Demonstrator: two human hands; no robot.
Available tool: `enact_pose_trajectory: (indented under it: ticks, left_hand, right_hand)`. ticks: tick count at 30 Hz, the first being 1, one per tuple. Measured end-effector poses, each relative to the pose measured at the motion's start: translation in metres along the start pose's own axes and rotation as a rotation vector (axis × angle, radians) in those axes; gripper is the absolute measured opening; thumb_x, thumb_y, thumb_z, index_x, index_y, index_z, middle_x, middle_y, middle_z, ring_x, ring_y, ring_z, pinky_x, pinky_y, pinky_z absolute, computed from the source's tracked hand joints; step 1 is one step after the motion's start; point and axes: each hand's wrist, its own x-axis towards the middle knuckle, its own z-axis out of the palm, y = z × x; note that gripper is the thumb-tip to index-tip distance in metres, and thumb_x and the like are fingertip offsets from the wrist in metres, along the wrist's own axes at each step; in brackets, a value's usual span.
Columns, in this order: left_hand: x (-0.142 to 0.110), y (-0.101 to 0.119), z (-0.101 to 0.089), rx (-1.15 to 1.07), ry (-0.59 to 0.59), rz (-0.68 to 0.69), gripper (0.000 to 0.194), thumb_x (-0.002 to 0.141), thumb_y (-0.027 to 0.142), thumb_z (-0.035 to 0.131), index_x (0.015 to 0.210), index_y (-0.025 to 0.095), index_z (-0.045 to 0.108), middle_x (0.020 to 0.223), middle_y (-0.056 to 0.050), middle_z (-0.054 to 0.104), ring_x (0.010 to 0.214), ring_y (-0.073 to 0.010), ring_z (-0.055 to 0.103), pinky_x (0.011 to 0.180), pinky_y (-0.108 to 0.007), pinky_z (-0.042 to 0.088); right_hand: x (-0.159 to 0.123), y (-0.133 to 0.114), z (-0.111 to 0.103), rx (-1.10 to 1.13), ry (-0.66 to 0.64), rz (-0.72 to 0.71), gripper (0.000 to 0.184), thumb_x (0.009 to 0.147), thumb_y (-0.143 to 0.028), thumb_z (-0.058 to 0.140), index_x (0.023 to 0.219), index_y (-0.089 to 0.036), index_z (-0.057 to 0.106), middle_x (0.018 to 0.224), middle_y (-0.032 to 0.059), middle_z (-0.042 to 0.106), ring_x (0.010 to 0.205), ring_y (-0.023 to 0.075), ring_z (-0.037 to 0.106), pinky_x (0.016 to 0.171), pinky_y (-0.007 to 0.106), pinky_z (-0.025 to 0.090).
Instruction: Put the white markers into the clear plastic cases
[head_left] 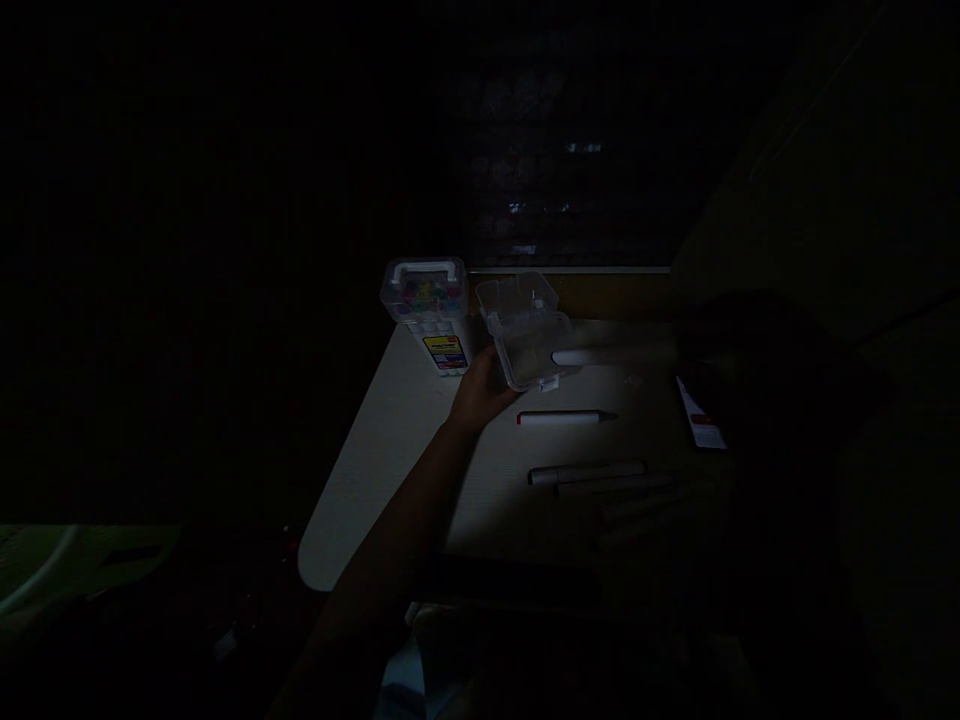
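Observation:
The scene is very dark. My left hand (484, 388) reaches across a pale table (375, 470) and grips the near edge of an open, clear plastic box (525, 335), its lid tilted up behind it. The box looks empty. Just left of it stands a clear marker case (429, 310) with a white handle and coloured caps showing through the top. Several white markers lie on the table to the right of my hand: one with a red end (564, 417), and a pair (592, 476) nearer to me. My right hand is not in view.
Another white marker (592, 356) lies beside the box. A white and red paper or pack (701, 420) sits at the right, half in shadow. The table's rounded corner (315, 570) is at lower left. A dark window or shelf is behind the table.

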Motion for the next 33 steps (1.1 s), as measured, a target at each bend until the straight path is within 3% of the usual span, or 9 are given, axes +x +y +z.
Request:
enact_pose_trajectory:
  ticks: [2,5,12,24,33]
  left_hand:
    - [0.0,0.002,-0.001,0.004,-0.001,-0.001,0.076,0.07,0.048,0.077,0.133,0.016,0.047,0.133,-0.016,0.059,0.122,-0.0314,0.058,0.102,-0.047,0.05]
    - [0.0,0.004,-0.001,0.002,0.0,0.004,0.074,0.071,0.046,0.076,0.132,0.017,0.047,0.133,-0.015,0.059,0.122,-0.0308,0.058,0.102,-0.046,0.05]
    - [0.0,0.002,-0.001,0.012,-0.006,0.005,0.075,0.069,0.045,0.078,0.131,0.015,0.047,0.132,-0.016,0.059,0.122,-0.0313,0.058,0.102,-0.046,0.049]
    - [0.0,0.001,0.0,0.033,0.004,0.022,0.076,0.067,0.049,0.078,0.13,0.017,0.048,0.13,-0.015,0.06,0.121,-0.0322,0.058,0.101,-0.047,0.05]
    - [0.0,0.001,-0.001,0.037,-0.004,0.028,0.081,0.067,0.049,0.078,0.133,0.017,0.044,0.131,-0.016,0.059,0.122,-0.0329,0.058,0.101,-0.05,0.05]
  right_hand:
    - [0.001,-0.015,0.004,-0.017,0.066,-0.035,0.015,0.088,-0.036,0.06,0.098,-0.026,0.065,0.1,0.0033,0.07,0.1,0.021,0.066,0.087,0.038,0.055]
    - [0.002,-0.024,0.011,-0.024,-0.003,-0.06,0.011,0.089,-0.031,0.059,0.097,-0.026,0.065,0.1,0.0034,0.07,0.099,0.0191,0.066,0.084,0.035,0.055]
    - [0.006,-0.013,0.021,-0.059,-0.106,-0.102,0.012,0.089,-0.029,0.057,0.093,-0.025,0.067,0.097,0.003,0.072,0.096,0.0207,0.067,0.084,0.037,0.054]
    - [0.002,0.0,0.036,-0.145,-0.227,-0.039,0.016,0.091,-0.033,0.054,0.088,-0.026,0.069,0.092,0.0014,0.072,0.09,0.0192,0.066,0.084,0.035,0.052]
    - [0.004,0.001,0.027,-0.047,-0.254,0.008,0.015,0.087,-0.036,0.058,0.087,-0.025,0.068,0.09,0.0024,0.072,0.086,0.0192,0.068,0.081,0.034,0.054]
